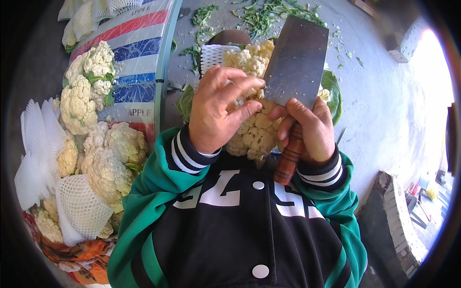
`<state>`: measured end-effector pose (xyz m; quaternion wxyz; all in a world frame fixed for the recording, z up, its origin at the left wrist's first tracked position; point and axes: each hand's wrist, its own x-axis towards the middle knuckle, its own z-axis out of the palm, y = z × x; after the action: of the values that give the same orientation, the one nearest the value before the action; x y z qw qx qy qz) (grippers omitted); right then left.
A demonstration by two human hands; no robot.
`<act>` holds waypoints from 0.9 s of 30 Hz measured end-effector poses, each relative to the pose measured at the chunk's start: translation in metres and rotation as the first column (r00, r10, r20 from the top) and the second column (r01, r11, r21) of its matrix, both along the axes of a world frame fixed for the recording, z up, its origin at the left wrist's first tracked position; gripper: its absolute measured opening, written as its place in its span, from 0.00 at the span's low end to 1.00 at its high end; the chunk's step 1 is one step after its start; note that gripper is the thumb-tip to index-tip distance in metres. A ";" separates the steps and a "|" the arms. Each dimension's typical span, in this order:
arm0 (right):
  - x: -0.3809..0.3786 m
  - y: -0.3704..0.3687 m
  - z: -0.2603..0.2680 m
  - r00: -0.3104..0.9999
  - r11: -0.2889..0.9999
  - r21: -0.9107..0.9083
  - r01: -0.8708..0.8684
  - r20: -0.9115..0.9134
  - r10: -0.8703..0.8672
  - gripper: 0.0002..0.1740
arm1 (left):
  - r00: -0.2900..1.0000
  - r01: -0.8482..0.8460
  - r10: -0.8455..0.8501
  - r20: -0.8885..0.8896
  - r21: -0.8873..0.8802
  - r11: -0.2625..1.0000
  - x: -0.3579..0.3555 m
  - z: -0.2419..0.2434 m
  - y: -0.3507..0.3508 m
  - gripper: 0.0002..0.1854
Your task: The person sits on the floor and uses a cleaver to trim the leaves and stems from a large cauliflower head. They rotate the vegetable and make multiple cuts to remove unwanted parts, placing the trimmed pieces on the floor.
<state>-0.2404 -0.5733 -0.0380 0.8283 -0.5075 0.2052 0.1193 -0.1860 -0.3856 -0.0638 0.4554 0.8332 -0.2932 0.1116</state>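
My right hand (pixel 312 127) grips the turned reddish-brown wooden handle (pixel 291 153) of a cleaver. The broad grey blade (pixel 299 59) points away from me, with small pale crumbs stuck to it. My left hand (pixel 223 106) hovers beside the blade, thumb and fingers apart and nothing held; whether a fingertip touches the blade edge I cannot tell. Below both hands are cauliflower heads (pixel 254 135), close to my body. Another yellowish cauliflower part (pixel 250 59) shows beyond my left fingers, near a white foam net (pixel 216 57). What supports them is mostly hidden.
To the left, several cauliflower heads (pixel 77 104) rest on a striped, plastic-covered surface (pixel 138 90) bearing writing. White foam net sleeves (pixel 83 205) lie among them. Green leaf trimmings (pixel 259 18) litter the grey floor (pixel 378 93). A low masonry edge (pixel 399 219) stands at right.
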 end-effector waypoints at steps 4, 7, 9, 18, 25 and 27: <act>-0.001 0.000 0.002 0.999 0.999 -0.006 -0.039 -0.002 0.039 0.10 | 0.982 0.019 -0.044 0.182 0.137 0.990 -0.001 -0.001 -0.003 0.12; -0.002 0.000 0.003 1.000 1.000 0.012 -0.006 -0.010 0.006 0.10 | 0.972 0.029 -0.049 0.229 0.090 0.995 0.002 -0.004 0.001 0.11; -0.003 0.000 0.004 0.999 0.999 0.020 0.032 0.004 -0.032 0.10 | 0.953 -0.090 0.063 0.296 0.077 0.993 0.007 -0.006 0.004 0.07; -0.009 -0.014 0.001 0.958 0.963 -0.075 0.258 0.152 -0.245 0.09 | 0.846 -0.515 0.412 0.337 0.325 0.793 0.039 0.008 0.048 0.23; -0.010 -0.037 -0.003 0.961 0.954 -0.134 0.268 0.114 -0.253 0.10 | 0.993 -0.105 0.081 0.081 0.357 0.928 0.038 0.012 0.017 0.21; -0.012 -0.042 -0.005 0.957 0.946 -0.160 0.283 0.106 -0.269 0.08 | 0.999 -0.033 0.018 0.045 0.347 0.937 0.038 0.013 0.007 0.21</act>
<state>-0.2525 -0.6151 -0.0429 0.7973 -0.5483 0.2494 -0.0374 -0.1478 -0.3783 -0.0512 0.2937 0.9018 -0.3066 0.0810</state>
